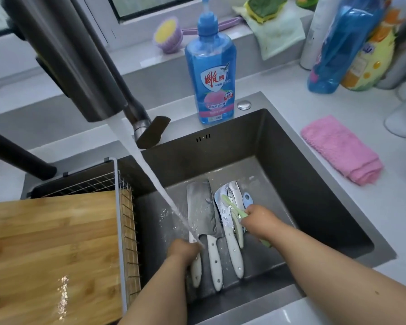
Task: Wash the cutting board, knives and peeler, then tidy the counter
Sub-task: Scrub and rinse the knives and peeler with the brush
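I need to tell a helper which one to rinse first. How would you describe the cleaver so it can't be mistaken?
Look in the dark sink, on its floor beside the running water stream. The cleaver is the leftmost full blade there: wide, rectangular and square-ended, with a white handle, unlike the narrower curved knife beside it.

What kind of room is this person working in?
Most likely a home kitchen: a steel sink under a running faucet, dish soap bottle behind it, and knives being washed.

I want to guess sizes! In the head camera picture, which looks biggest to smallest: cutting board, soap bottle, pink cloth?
1. cutting board, though it's nearest the camera
2. soap bottle
3. pink cloth, fairly close to the bottle
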Available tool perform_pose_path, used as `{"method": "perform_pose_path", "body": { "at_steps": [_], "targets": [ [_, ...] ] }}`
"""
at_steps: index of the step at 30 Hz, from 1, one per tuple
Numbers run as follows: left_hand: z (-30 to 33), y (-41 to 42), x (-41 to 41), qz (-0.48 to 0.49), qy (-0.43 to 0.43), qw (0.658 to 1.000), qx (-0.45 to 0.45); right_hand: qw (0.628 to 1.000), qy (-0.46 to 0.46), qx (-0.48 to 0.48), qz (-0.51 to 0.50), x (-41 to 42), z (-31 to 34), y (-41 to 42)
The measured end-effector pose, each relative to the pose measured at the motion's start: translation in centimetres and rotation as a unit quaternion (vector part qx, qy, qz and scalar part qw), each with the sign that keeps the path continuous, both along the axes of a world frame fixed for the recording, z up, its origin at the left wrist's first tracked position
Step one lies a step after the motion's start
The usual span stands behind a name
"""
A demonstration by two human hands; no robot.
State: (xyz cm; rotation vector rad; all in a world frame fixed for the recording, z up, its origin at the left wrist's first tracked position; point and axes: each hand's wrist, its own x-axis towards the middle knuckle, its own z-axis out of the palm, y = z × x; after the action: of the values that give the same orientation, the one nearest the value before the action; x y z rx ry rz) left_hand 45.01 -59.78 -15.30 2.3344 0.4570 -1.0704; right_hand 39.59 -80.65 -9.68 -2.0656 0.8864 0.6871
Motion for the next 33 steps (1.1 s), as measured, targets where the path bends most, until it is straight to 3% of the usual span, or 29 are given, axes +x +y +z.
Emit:
{"method": "perform_pose_path", "body": {
  "at_steps": [5, 11, 16, 20, 24, 28, 33],
  "targets": [
    [0.3, 0.2, 0.0, 0.134, 0.001, 0.990, -0.047, 1.000, 0.002, 0.007, -0.010, 0.0, -0.1, 0.1],
    [1.0, 1.2, 0.5, 0.204, -0.046, 0.975, -0.069, 1.000, -0.010, 0.012, -0.020, -0.3, -0.7, -0.2],
    [2.8, 1.6, 0.8, 0.157, -0.100, 0.980, -0.070, 0.998, -0.066, 0.004, -0.024, -0.4, 0.0, -0.4],
    [5.9, 1.3, -0.6, 0.073, -0.086, 0.992, -0.058, 0.993, -0.060, -0.037, 0.090, -0.5, 3.1, 0.3],
    [8.7, 1.3, -2.8, 0.037, -0.066, 0.992, -0.105, 0.980, -0.076, -0.021, 0.183, -2.2, 6.3, 2.7],
    [10.9, 1.9, -4.0, -0.037, -0.096, 0.990, -0.093, 0.967, -0.095, -0.115, 0.207, -3.6, 8.7, 2.3],
    [12.5, 2.5, -4.9, -0.122, -0.124, 0.984, -0.038, 0.965, -0.106, -0.057, 0.231, -5.3, 10.3, 4.1]
  ]
}}
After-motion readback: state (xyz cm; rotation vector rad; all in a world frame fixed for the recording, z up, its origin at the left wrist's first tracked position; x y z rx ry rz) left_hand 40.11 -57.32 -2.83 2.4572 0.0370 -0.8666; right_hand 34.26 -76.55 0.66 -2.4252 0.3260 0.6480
